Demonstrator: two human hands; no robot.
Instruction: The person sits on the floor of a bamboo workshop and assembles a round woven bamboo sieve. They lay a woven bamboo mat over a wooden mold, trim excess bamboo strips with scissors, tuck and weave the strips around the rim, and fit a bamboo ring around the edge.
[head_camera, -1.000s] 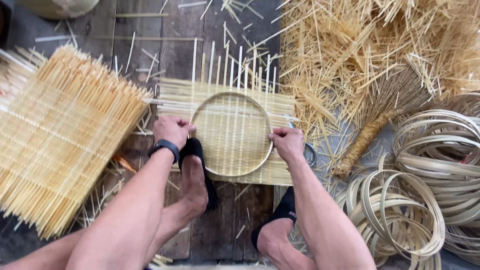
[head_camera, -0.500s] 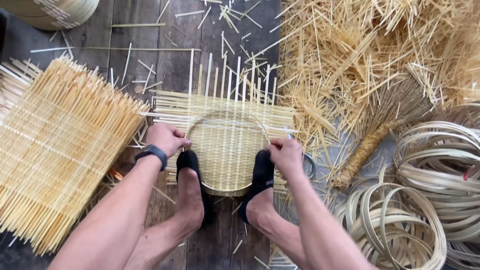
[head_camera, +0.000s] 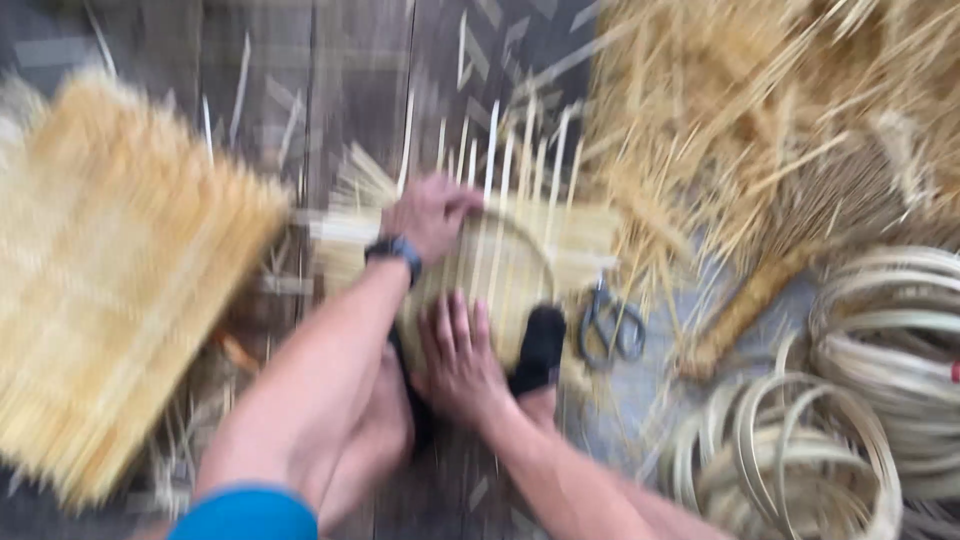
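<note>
Woven bamboo mat (head_camera: 500, 270) with a round hoop laid on it lies on the plank floor (head_camera: 350, 90), pinned at its near edge by the person's two feet in dark sandals (head_camera: 540, 345). The frame is blurred by motion, so fine detail is lost. The step in hand looks like fixing the hoop to the mat — holding it flat and in place while the loose strip ends stand out past it. The next move, as I judge it, calls for keeping the hoop from sliding off centre while the free ends are bent or trimmed, with the feet holding the near edge down.

Left hand (head_camera: 430, 215) reaches across to the far rim of the hoop, wrist with a dark watch, fingers curled over the rim; whether they truly grip it I cannot tell. Right hand (head_camera: 460, 350) lies open, palm down, fingers spread flat on the near part of the mat.

Just right of the mat lie scissors (head_camera: 610, 325). Well to its left is a larger woven panel (head_camera: 110, 290); beyond the scissors, coils of bamboo hoops (head_camera: 850, 400) — and loose bamboo strips (head_camera: 760, 120) heaped above them.
</note>
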